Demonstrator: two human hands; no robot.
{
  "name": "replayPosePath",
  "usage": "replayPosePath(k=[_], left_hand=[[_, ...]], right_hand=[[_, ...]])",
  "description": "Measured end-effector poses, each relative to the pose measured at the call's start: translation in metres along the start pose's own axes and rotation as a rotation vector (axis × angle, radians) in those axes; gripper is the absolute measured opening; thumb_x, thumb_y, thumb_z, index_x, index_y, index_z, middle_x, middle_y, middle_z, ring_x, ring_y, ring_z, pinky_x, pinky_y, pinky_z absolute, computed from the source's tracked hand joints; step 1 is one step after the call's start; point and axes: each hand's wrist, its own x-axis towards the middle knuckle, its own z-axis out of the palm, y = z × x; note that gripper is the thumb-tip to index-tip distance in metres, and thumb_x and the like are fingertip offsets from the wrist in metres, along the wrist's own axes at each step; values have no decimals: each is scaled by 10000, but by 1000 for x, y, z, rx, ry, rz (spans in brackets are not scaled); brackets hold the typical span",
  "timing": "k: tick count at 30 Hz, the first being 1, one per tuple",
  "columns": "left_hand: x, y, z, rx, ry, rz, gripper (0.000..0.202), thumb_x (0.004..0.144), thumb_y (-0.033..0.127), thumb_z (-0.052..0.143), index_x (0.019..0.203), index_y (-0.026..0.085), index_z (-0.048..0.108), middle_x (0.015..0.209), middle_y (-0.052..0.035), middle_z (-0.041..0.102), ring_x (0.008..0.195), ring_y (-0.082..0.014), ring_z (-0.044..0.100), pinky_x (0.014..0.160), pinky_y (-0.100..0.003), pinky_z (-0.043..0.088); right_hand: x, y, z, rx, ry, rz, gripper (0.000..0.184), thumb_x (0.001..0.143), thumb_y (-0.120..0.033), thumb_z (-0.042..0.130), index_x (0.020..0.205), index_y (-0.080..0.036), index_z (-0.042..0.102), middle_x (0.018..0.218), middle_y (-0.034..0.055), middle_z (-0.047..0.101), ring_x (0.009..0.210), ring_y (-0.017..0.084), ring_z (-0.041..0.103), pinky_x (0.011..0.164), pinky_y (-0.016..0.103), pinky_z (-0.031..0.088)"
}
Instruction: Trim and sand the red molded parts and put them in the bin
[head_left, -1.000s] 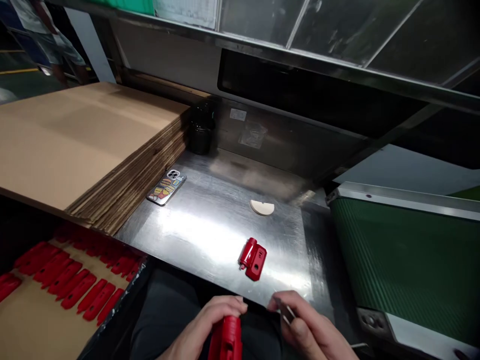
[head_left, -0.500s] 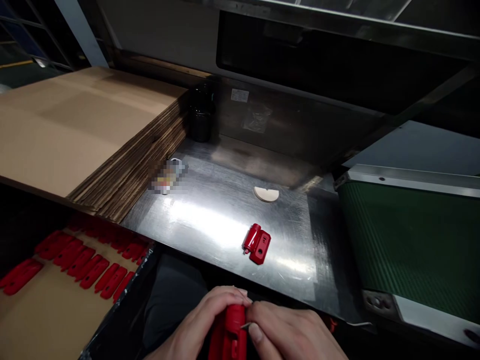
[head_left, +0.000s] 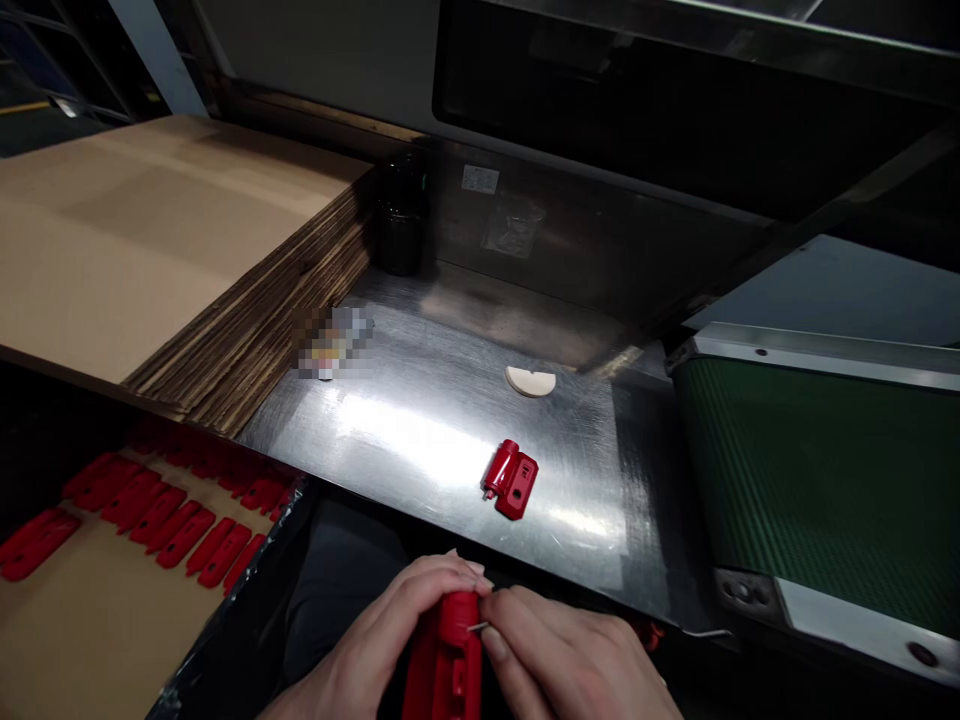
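Observation:
My left hand (head_left: 394, 625) is closed around a red plastic part (head_left: 459, 655) at the bottom middle, with its fingers over the upper end. The part has a rounded top and a recess down its near face. My right hand (head_left: 566, 650) pinches a thin metal blade (head_left: 478, 627), whose tip lies against the part just below the rounded end. The rest of the blade is hidden in the fingers. On the metal table beyond my hands lies another red plastic piece (head_left: 517, 485), with a cylinder side and a flat side with a hole.
A cream half-disc (head_left: 531, 382) lies farther back on the metal table (head_left: 420, 470). Stacked cardboard sheets (head_left: 247, 300) stand left, above a box of red parts (head_left: 180, 530) on cardboard. A green conveyor belt (head_left: 825, 480) runs at right. A black container (head_left: 401, 235) stands behind.
Both hands and the red part sit slightly higher and farther left in the picture. The blade has moved up along the part towards its rounded end. The view has shifted a little.

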Motion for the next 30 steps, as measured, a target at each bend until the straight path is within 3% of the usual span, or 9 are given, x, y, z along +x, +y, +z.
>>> replayPosePath(k=[4,9,13,21,26,30], left_hand=[[-1,11,-4,22,3,-21,724,853,576,799,1494,313,588,1497,-85,664,1460,-446,557,1358,-580,212],[1,26,-13,22,-55,-15,738,842,579,824,1490,299,609,1491,-84,686,1471,-429,560,1362,-584,164],[3,31,-15,35,-78,-9,734,853,563,822,1497,276,615,1505,-107,680,1497,-432,532,1358,-607,151],[-3,40,-14,143,-88,63,880,826,504,877,1590,308,487,1566,-119,625,1519,-422,508,1351,-630,165],[-1,41,-16,287,-136,179,970,808,368,884,1625,322,363,1563,-112,629,1501,-364,548,1350,-531,271],[-1,39,-16,320,-128,182,1015,786,400,901,1627,334,336,1559,-102,633,1491,-362,560,1349,-517,288]], right_hand=[[1,1,-1,-53,-33,-24,206,1104,-241,449,943,-247,577,769,-16,713,565,122,667,491,255,420],[1,-1,-6,-7,-179,21,229,1130,-281,426,1025,-234,624,849,-9,745,665,137,725,565,268,459],[-2,-2,-8,36,-214,51,258,1137,-290,401,1050,-234,637,894,-3,770,678,139,737,568,273,465],[-3,-1,-4,34,-231,63,262,1133,-290,405,1032,-232,640,880,-5,772,635,138,726,542,279,453],[-3,-4,-7,33,-244,95,227,1114,-239,422,1033,-241,634,899,-24,772,650,137,724,565,285,451],[-5,-3,-7,71,-287,113,251,1118,-259,401,1022,-245,633,900,-27,766,656,140,717,583,291,449]])
